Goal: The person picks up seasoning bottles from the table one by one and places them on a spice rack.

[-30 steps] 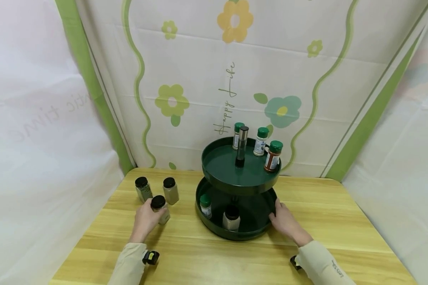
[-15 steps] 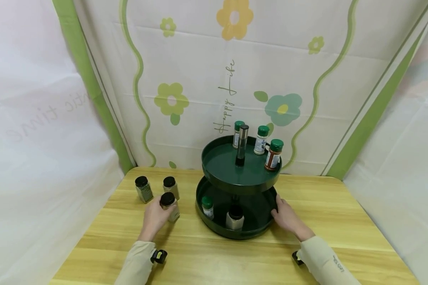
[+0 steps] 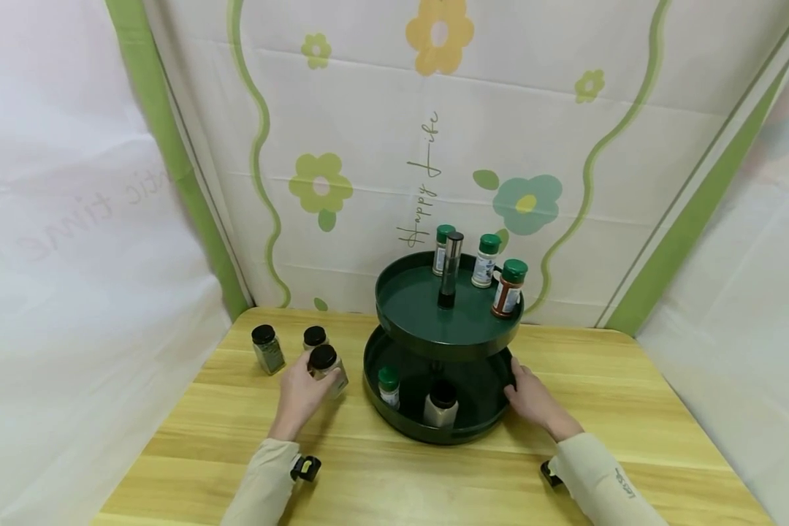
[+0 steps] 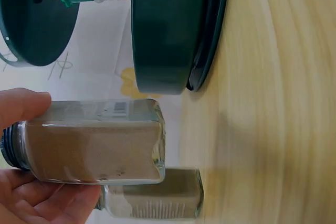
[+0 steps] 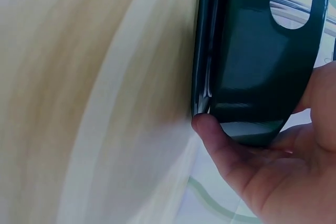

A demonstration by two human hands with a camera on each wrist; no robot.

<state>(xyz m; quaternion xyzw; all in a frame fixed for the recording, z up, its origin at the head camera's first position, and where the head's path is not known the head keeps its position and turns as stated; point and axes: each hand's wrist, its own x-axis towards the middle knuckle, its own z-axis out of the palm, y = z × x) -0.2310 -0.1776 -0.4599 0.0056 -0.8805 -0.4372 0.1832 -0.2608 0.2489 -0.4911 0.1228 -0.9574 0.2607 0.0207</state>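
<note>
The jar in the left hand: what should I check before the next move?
1. Left hand gripping the jar: ok, thumb and fingers are on opposite sides.
2. Lid on: ok.
3. Lid screwed tight: cannot tell.
4. Jar off the table: ok, it looks lifted.
5. Right hand on the lower tray: ok, holding its edge.
6. Room in that tray: ok, bare floor right of its black-topped jar.

Downward head view, close sideways wrist views (stand (image 3: pixel 447 351) in all)
</note>
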